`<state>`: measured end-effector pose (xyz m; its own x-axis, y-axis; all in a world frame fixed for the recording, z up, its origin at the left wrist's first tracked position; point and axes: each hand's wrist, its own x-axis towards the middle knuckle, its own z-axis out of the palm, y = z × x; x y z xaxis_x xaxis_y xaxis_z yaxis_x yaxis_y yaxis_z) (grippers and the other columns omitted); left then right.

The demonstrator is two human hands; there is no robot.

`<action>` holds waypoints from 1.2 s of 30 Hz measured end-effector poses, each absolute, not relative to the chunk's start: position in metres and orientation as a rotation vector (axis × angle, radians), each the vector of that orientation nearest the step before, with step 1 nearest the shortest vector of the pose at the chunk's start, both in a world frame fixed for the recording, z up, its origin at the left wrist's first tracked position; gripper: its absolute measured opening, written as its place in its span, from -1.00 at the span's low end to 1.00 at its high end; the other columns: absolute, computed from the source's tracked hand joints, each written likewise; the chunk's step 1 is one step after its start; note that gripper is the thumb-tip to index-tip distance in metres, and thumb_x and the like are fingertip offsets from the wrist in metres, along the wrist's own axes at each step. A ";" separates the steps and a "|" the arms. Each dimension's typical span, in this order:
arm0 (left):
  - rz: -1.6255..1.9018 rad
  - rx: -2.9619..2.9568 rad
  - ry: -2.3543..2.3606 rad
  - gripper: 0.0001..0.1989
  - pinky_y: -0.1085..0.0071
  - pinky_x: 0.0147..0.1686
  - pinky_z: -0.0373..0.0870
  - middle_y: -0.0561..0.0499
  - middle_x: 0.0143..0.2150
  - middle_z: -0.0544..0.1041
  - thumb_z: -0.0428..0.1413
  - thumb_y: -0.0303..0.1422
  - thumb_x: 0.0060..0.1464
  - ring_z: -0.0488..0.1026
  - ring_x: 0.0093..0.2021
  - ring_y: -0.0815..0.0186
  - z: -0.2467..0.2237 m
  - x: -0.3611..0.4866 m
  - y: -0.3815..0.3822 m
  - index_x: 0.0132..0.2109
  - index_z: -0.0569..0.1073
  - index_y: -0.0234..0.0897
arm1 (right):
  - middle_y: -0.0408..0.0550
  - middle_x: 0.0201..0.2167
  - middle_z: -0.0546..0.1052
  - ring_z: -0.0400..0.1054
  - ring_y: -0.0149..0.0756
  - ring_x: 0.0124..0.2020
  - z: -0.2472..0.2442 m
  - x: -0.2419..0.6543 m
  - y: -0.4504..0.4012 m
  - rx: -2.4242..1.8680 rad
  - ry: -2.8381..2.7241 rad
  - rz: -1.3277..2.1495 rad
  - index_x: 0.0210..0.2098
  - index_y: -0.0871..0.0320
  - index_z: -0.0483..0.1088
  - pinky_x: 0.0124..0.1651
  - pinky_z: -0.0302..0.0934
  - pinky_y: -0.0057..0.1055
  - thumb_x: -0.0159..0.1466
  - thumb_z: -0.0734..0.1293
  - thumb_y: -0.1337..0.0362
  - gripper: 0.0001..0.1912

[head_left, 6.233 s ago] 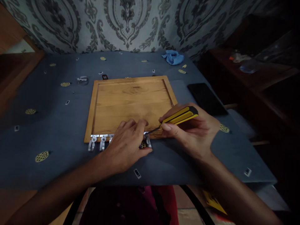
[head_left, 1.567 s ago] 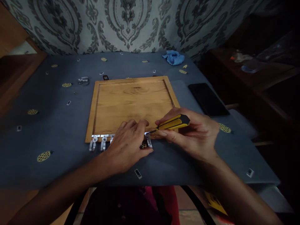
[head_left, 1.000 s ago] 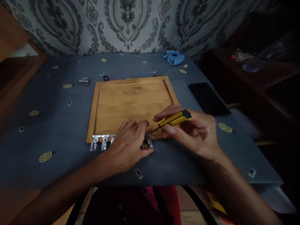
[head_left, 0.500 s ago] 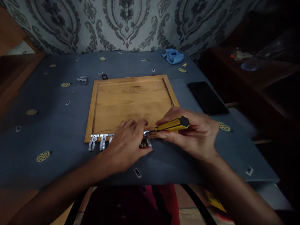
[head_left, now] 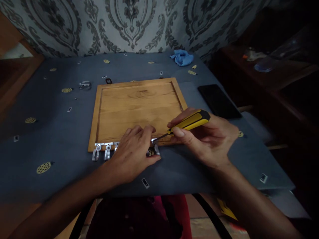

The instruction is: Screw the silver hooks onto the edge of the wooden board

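A framed wooden board (head_left: 139,109) lies on the cloth-covered table, a row of metal hooks (head_left: 96,153) along its near edge. My left hand (head_left: 132,152) is closed over that edge, its thumb and fingers around a metal hook (head_left: 157,149) near the right end of the row. The palm hides the hooks in the middle. In my right hand (head_left: 214,139) is a yellow and black screwdriver (head_left: 193,121), gripped between thumb and fingers. It slants down to the left, with its tip at the plate of that same hook.
A loose metal hook (head_left: 85,85) lies left of the board, with a small screw-like piece (head_left: 76,98) nearby. Right of the board is a flat black phone-like object (head_left: 219,101). A crumpled blue cloth (head_left: 182,58) sits at the back, before the patterned curtain (head_left: 132,26).
My right hand has drawn slightly back to the right and the screwdriver's handle has risen, showing more of its shaft. Its tip stays at the hook. My left hand keeps its place on the board.
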<state>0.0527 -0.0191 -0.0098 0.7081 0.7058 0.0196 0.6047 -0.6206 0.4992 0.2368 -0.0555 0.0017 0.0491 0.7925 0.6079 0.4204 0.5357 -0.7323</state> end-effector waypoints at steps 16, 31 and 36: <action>0.321 2.434 1.014 -0.54 0.12 -0.06 0.39 -0.06 -0.11 0.49 0.35 -0.30 -0.02 0.42 -0.05 0.05 -0.012 0.052 -0.019 -0.05 0.29 -0.21 | -0.14 -0.43 0.55 0.42 -0.34 -0.46 -0.003 0.237 -0.053 -1.125 -1.621 0.402 -0.36 0.07 0.47 -0.46 0.25 -0.37 0.25 0.46 0.26 -0.91; 0.318 2.444 1.003 -0.51 0.09 0.00 0.38 -0.08 -0.09 0.51 0.34 -0.28 -0.01 0.44 -0.01 0.02 -0.013 0.051 -0.018 -0.01 0.29 -0.22 | -0.10 -0.37 0.55 0.45 -0.38 -0.36 0.013 0.253 -0.050 -1.001 -1.734 0.785 -0.35 0.10 0.54 -0.34 0.33 -0.44 0.26 0.46 0.20 -0.88; 0.313 2.444 0.993 -0.57 0.09 -0.04 0.39 -0.06 -0.09 0.51 0.30 -0.30 0.03 0.44 -0.03 0.05 -0.012 0.051 -0.019 -0.03 0.28 -0.21 | -0.16 -0.47 0.49 0.40 -0.45 -0.52 0.007 0.251 -0.047 -1.014 -1.677 0.745 -0.38 0.10 0.51 -0.45 0.30 -0.47 0.25 0.46 0.25 -0.90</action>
